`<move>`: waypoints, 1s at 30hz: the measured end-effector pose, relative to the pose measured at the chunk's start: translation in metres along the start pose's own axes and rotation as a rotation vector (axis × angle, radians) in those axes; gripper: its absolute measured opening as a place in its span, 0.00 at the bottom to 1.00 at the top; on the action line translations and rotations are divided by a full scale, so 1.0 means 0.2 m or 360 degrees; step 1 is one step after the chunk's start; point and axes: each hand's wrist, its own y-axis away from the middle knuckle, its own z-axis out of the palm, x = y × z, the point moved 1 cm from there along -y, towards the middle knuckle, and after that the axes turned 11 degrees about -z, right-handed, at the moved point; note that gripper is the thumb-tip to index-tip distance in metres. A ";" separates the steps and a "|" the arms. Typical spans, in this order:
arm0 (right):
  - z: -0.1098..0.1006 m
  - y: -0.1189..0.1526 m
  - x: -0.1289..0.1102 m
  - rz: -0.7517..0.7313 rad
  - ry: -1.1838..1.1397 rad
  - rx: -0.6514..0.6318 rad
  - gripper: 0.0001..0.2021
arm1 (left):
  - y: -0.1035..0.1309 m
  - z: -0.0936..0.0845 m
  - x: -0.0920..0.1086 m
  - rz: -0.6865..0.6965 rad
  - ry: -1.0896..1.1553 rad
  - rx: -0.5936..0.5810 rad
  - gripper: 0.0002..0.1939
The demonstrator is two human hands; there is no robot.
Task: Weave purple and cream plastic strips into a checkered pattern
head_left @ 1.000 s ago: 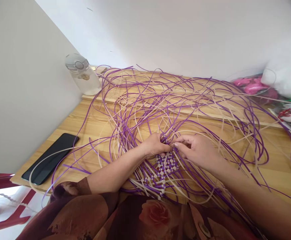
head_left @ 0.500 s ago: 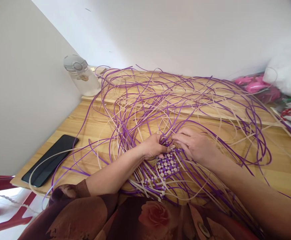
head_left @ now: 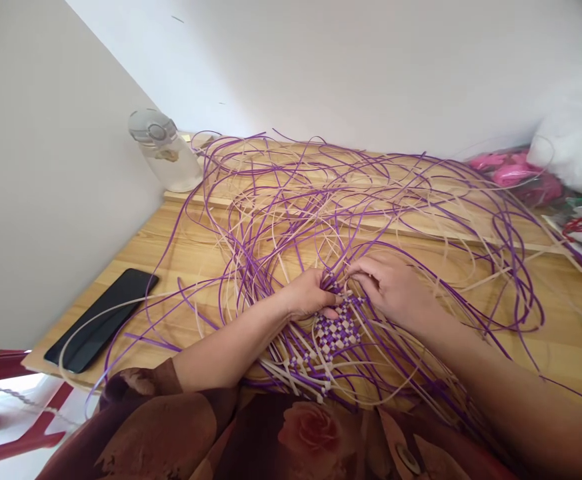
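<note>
A small checkered woven piece in purple and cream lies near the table's front edge, with long loose strips fanning out on every side. My left hand grips its upper left edge, thumb on top and fingers underneath. Just to the right, my right hand pinches a cream strip between thumb and index finger at the weave's upper edge. Part of the weave is hidden under the left thumb. The purple and cream strips spread in a tangle beyond both hands.
A black phone lies at the left on the wooden table. A clear bottle stands on the raised back ledge. Pink items in plastic and a white bag sit at the back right. Walls rise behind and left.
My right hand has turned slightly, and its thumb and index finger now show a gap around the curved cream strip. My left hand stays on the weave.
</note>
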 end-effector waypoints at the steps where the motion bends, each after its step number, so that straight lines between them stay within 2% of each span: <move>1: 0.01 0.03 0.00 0.0052 0.0073 -0.0016 0.09 | -0.01 0.00 0.00 -0.0023 0.0062 -0.0014 0.12; 3: 0.00 0.07 -0.04 0.0142 0.0148 -0.0091 0.10 | -0.01 -0.01 -0.01 -0.0081 0.0144 -0.0012 0.13; 5: -0.03 0.10 -0.09 0.0234 0.0066 -0.0167 0.10 | -0.01 -0.01 0.00 -0.0129 0.0194 0.0004 0.14; 10: -0.05 0.10 -0.17 0.0589 -0.0526 -0.0186 0.09 | 0.02 0.01 0.04 -0.0150 0.0310 0.0098 0.19; 14: 0.00 0.12 -0.16 0.0820 -0.0946 -0.0121 0.10 | 0.02 0.02 0.05 -0.0196 0.0306 0.0140 0.19; 17: 0.05 0.15 -0.15 0.0944 -0.1096 -0.0064 0.09 | 0.02 0.01 0.05 -0.0217 0.0277 0.0172 0.17; 23: 0.11 0.16 -0.13 0.1271 -0.1371 0.0043 0.07 | 0.00 0.01 0.01 -0.0136 0.0153 0.0105 0.17; 27: 0.10 0.15 -0.14 0.1308 -0.1464 0.0038 0.05 | -0.02 0.01 -0.01 -0.0047 -0.0021 0.0242 0.21; 30: 0.10 0.16 -0.15 0.1191 -0.1436 -0.0043 0.05 | -0.02 0.01 -0.02 -0.0052 -0.0301 0.0323 0.16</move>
